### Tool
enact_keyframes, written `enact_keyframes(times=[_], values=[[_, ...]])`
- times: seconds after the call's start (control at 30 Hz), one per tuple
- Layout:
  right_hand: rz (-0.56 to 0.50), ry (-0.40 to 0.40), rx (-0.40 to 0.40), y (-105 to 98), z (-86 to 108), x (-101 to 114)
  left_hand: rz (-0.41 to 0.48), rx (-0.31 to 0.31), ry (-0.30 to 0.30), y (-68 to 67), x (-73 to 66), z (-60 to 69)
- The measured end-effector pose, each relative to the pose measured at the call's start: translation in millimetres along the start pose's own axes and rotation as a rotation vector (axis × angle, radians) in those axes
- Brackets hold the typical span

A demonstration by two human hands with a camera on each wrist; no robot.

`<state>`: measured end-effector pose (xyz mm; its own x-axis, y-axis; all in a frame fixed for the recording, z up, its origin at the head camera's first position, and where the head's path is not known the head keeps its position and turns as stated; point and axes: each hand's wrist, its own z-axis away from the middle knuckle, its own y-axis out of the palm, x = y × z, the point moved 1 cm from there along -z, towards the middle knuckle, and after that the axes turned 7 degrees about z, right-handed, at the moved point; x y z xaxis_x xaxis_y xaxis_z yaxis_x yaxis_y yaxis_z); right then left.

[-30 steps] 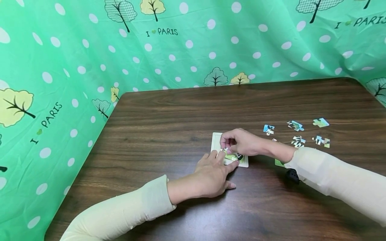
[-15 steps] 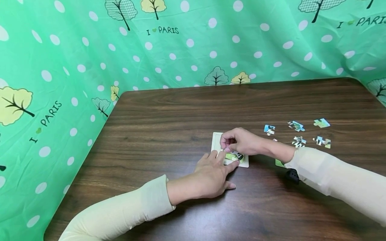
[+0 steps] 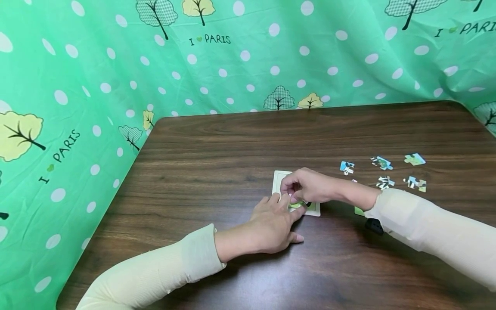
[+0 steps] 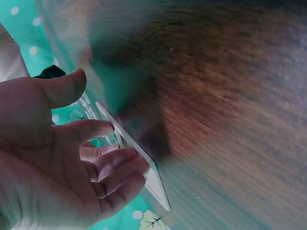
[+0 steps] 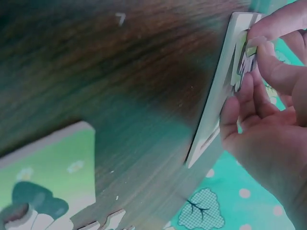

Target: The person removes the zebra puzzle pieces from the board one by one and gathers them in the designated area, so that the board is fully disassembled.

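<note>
A small white puzzle tray [image 3: 277, 184] lies on the table under both hands. Assembled pieces with green and black parts [image 3: 297, 205] show inside its frame, partly covered by fingers. My left hand [image 3: 272, 224] rests with extended fingers on the tray's near left part, its thumb out over the table. Over the tray, my right hand [image 3: 311, 186] curls its fingers and pinches a puzzle piece [image 5: 245, 62], seen edge-on in the right wrist view. Fingers hide most of that piece. In the left wrist view, the left fingertips touch the tray [image 4: 156, 184].
Several loose puzzle pieces lie right of the tray, among them a blue one [image 3: 347, 167], a green one [image 3: 415, 159] and a striped one [image 3: 385, 183]. A green piece [image 5: 57, 167] sits partly under the right forearm. A green curtain [image 3: 217, 77] hangs behind the table [image 3: 217, 172].
My right hand has shifted slightly toward me, and its fingers now cover more of the black-and-white picture area. My left hand stays in place on the tray.
</note>
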<state>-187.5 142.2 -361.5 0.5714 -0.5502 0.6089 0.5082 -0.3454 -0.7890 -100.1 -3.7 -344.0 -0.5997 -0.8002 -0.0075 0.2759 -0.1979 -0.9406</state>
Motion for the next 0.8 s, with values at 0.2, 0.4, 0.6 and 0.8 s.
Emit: enact_keyframes(times=[0.2,0.4,0.6,0.8], values=[[0.039,0.01,-0.034,-3.5,1.2,1.0,-0.003,-0.005,0.007,-0.1,-0.5,0.5],[-0.114,0.031,-0.059,-2.7,1.7,-4.1,-0.002,-0.005,0.006,1.2,-1.0,0.3],[-0.16,0.042,-0.063,-3.2,0.6,-6.3,0.02,-0.003,-0.013,2.2,-0.1,-0.1],[-0.045,0.042,-0.033,-3.9,0.4,0.8,0.017,-0.015,-0.018,2.4,0.1,-0.2]])
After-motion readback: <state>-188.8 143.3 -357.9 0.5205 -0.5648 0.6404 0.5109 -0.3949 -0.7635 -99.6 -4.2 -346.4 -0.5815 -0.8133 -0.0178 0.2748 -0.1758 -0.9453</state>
